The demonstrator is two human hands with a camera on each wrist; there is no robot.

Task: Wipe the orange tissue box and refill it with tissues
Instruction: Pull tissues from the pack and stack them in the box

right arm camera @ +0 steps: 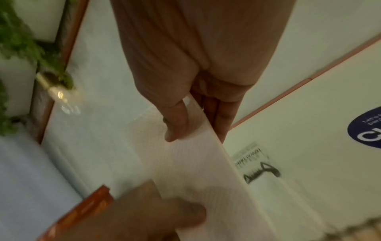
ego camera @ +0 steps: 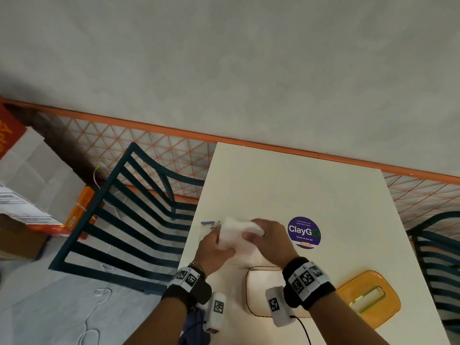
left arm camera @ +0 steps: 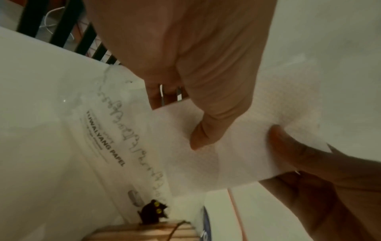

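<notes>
A stack of white tissues (ego camera: 237, 236) is held above the table between both hands. My left hand (ego camera: 224, 245) pinches its near-left end, thumb on top (left arm camera: 206, 130). My right hand (ego camera: 256, 234) grips the far-right end, thumb over the stack's edge (right arm camera: 177, 125). The tissue box is in two parts: its open base (ego camera: 251, 277), white inside with a dark rim, lies just below my right wrist, and the orange lid (ego camera: 348, 295) with its slot lies to the right. The emptied clear tissue wrapper (left arm camera: 107, 138) lies flat on the table under the hands.
The white table (ego camera: 286, 185) carries a round purple ClayGo sticker (ego camera: 304, 232) right of the hands. A dark green slatted chair (ego camera: 124, 215) stands to the left and another (ego camera: 438, 257) to the right. An orange mesh rail (ego camera: 174, 135) runs along the wall.
</notes>
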